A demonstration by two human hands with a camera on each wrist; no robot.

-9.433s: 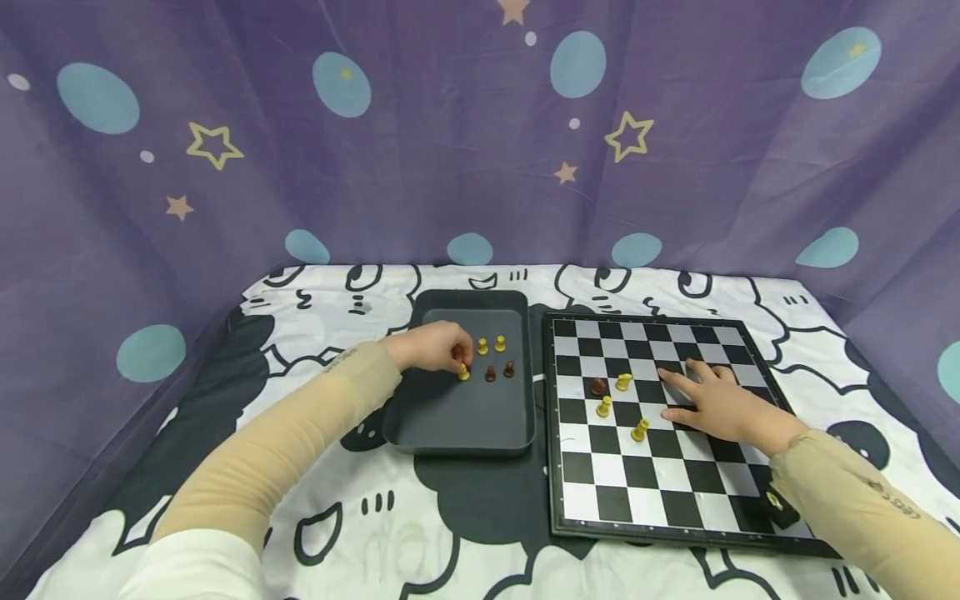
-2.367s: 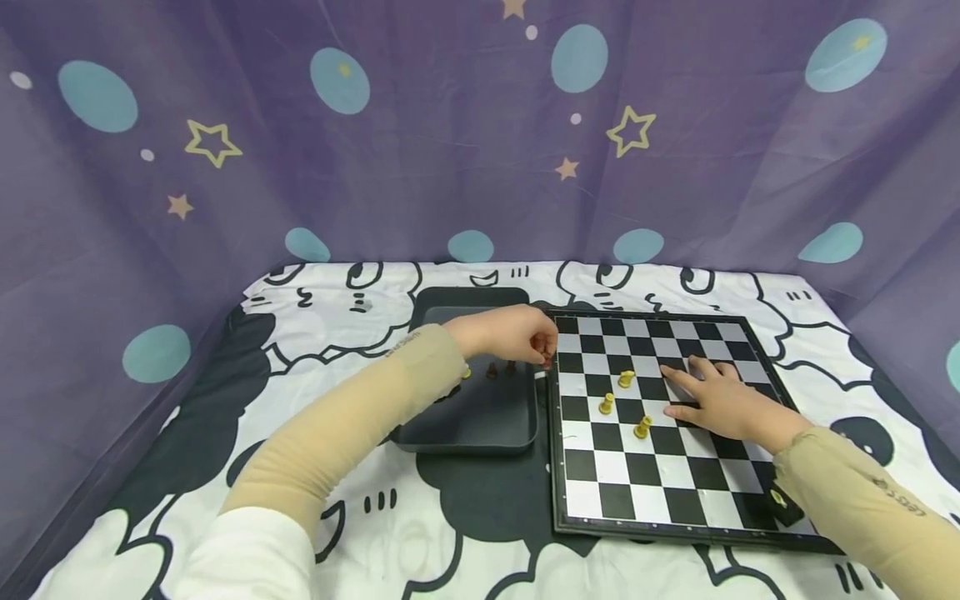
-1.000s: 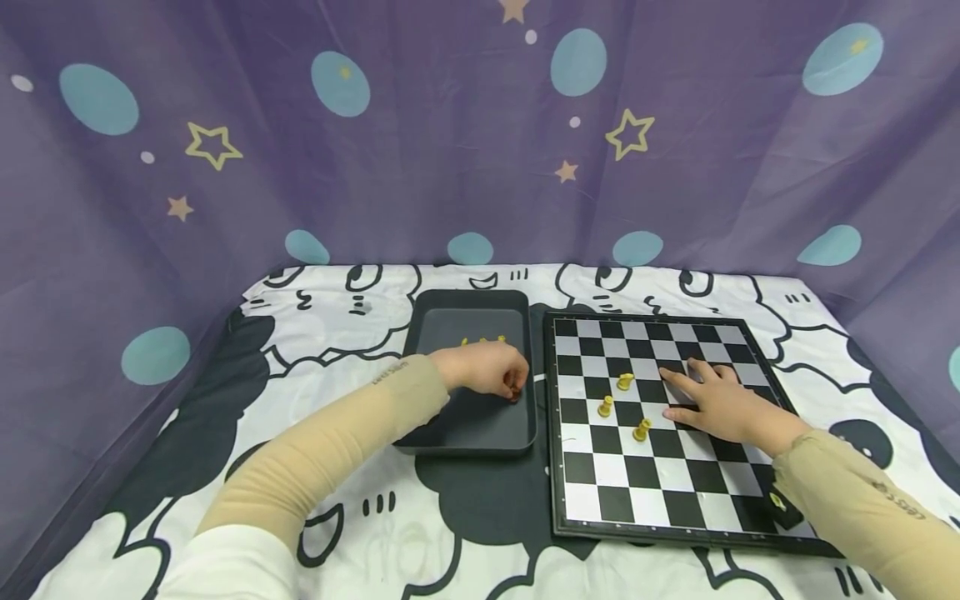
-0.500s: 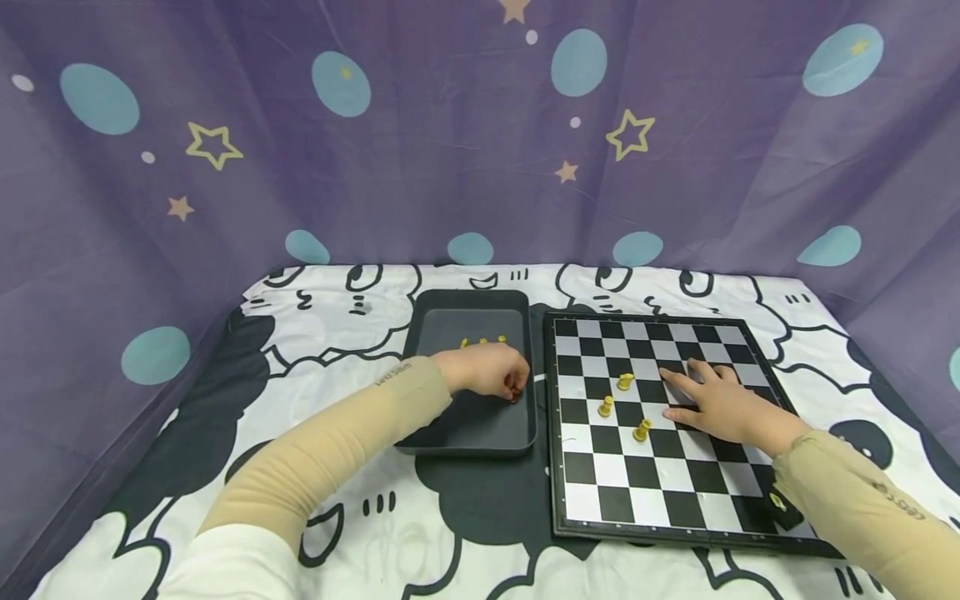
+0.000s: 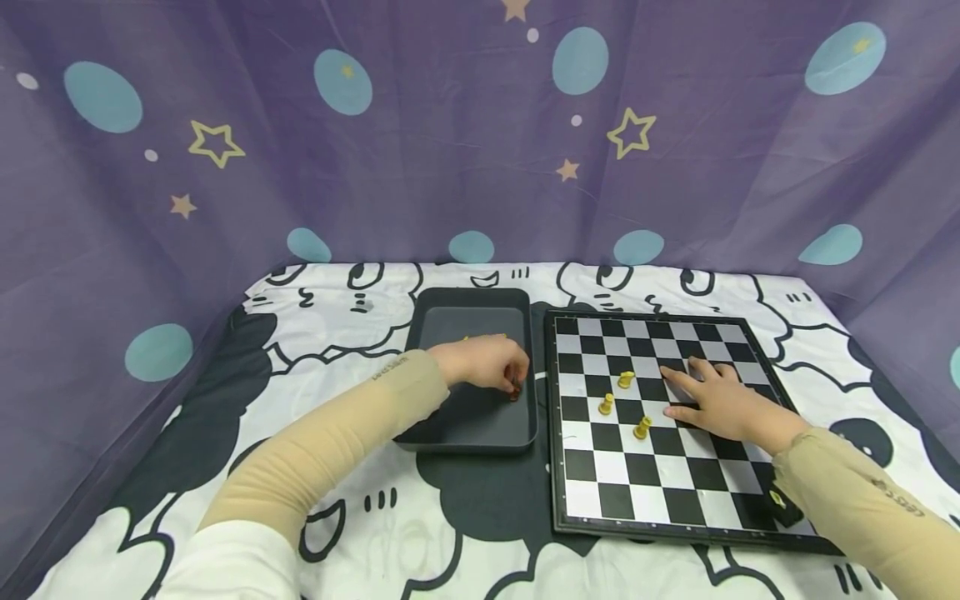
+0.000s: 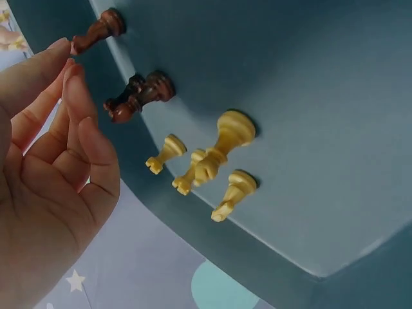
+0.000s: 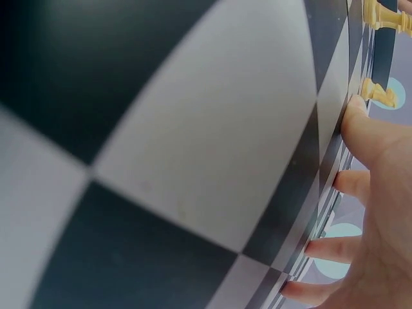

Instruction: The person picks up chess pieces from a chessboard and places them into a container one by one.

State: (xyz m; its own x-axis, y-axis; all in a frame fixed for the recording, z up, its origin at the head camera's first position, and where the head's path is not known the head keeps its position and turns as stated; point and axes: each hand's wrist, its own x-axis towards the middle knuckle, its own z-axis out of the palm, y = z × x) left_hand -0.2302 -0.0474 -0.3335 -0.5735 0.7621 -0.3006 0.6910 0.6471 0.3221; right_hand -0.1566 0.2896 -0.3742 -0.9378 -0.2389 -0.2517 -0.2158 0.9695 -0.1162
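Has a red piece (image 6: 100, 30) on the floor of a dark tray (image 5: 472, 429), near its right wall and right at the fingertips of the left grip (image 5: 487, 365). Shows thumb and forefinger nearly together at the head of that piece; cannot tell, from either view, whether pinching or merely touching. Has two other red pieces (image 6: 161, 85) close by, overlapping in the left wrist view, and four yellow pieces (image 6: 235, 129) farther along the tray, all upright. Looks, judging by the spread, more than half done, with seven in the tray. Leaves three more yellow pieces (image 5: 606, 406) on the board (image 5: 667, 504) alongside, standing apart from one another, untouched by either grip. Shows no red there, outside the part hidden by the right sleeve (image 5: 847, 483); seems to have only yellow left, plus a clean release of the red piece. Rests the right grip (image 5: 723, 407) on the squares, fingers spread, holding nothing. Sets all on a cartoon-print cloth (image 5: 375, 550) before a purple curtain (image 5: 480, 125).
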